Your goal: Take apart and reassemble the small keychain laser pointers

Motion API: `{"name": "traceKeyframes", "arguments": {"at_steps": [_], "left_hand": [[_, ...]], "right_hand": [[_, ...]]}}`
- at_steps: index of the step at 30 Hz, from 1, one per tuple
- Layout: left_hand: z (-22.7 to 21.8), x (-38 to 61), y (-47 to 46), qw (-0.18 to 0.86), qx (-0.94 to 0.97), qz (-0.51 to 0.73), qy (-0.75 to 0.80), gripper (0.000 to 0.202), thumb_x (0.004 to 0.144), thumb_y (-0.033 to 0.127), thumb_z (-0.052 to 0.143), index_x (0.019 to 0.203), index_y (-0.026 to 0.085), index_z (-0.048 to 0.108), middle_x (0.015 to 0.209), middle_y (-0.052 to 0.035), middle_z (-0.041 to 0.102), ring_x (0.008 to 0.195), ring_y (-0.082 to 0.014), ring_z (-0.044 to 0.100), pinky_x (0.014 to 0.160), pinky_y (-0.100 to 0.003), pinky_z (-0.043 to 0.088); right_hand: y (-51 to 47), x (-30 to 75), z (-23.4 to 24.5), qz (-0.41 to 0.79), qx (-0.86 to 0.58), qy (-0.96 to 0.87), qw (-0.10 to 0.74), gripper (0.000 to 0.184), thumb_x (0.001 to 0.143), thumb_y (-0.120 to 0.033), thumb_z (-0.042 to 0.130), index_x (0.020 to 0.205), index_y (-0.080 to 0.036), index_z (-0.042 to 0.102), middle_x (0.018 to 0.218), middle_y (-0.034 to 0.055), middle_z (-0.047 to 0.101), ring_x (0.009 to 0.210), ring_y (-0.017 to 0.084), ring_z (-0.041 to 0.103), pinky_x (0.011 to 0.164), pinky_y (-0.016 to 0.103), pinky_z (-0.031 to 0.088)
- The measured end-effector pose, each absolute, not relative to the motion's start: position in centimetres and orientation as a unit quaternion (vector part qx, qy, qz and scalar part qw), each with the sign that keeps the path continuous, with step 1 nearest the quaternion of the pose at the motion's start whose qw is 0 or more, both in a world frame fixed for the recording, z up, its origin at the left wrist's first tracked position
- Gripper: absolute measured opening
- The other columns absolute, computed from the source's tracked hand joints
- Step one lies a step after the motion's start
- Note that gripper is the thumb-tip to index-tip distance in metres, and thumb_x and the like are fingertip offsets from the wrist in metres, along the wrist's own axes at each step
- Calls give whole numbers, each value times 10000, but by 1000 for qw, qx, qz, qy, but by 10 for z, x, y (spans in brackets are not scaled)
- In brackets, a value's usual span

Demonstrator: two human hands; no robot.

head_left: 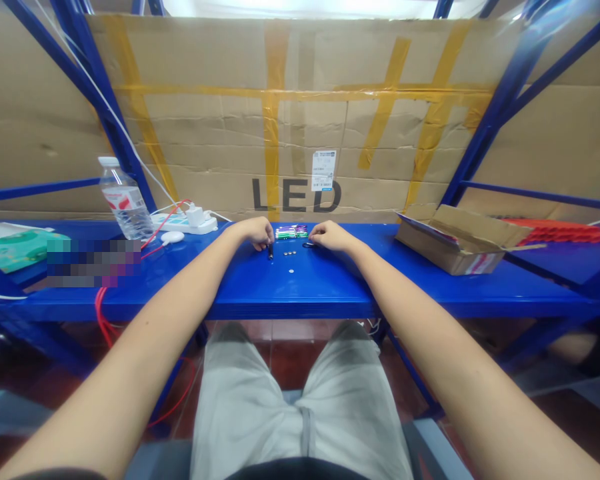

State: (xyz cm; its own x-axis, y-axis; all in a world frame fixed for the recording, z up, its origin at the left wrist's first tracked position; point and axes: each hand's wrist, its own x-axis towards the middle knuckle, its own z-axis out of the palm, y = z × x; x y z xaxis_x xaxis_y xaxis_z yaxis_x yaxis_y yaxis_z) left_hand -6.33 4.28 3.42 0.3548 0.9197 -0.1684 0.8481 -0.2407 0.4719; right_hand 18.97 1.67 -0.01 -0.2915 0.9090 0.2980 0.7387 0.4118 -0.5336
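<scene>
My left hand [259, 232] is closed, with a small dark slim piece [270, 253] sticking down from its fingertips toward the blue table. Opposite it, my right hand [329, 235] has its fingers curled together at a small black loop [308, 245], which it seems to pinch. Between the two hands lies a row of shiny coloured metal tubes [291, 232] in purple, green and silver. Closer to me are several small round silver pieces [290, 253], like button cells, in a short line. A tiny white disc [291, 271] lies nearer the front edge.
An open cardboard box [473, 263] stands on the right, with red plastic pieces [565, 231] behind it. To the left are a water bottle [125, 203], a white power strip [190, 221], red cables [100, 307] and a green packet [25, 248]. A large cardboard sheet [205, 147] backs the table.
</scene>
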Motion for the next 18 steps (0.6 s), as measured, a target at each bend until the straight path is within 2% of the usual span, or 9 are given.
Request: {"name": "traceKeyframes", "arguments": {"at_steps": [4,12,18], "left_hand": [[33,-65,46,250,791,83,553,138,705,84,708,830,136,734,773,-51,726,711,-156,691,751,-282,576],[32,-66,47,249,795,77,547,175,717,96,683,863,155,761,770,-34,736,705,-136,681,748,-250,565],[33,-65,46,264,789,77,549,147,727,124,684,849,150,761,702,-33,714,664,-140,670,744,-270,566]], "right_hand": [[18,190,-1,152,-520,-792,281,143,832,-145,609,841,-130,752,844,75,757,767,172,661,710,246,481],[21,192,-3,148,-518,-796,275,129,837,-159,621,827,-142,749,870,71,765,795,176,671,728,239,487],[20,192,-2,150,-521,-793,278,133,821,-152,620,829,-140,753,835,66,759,771,175,666,720,245,487]]}}
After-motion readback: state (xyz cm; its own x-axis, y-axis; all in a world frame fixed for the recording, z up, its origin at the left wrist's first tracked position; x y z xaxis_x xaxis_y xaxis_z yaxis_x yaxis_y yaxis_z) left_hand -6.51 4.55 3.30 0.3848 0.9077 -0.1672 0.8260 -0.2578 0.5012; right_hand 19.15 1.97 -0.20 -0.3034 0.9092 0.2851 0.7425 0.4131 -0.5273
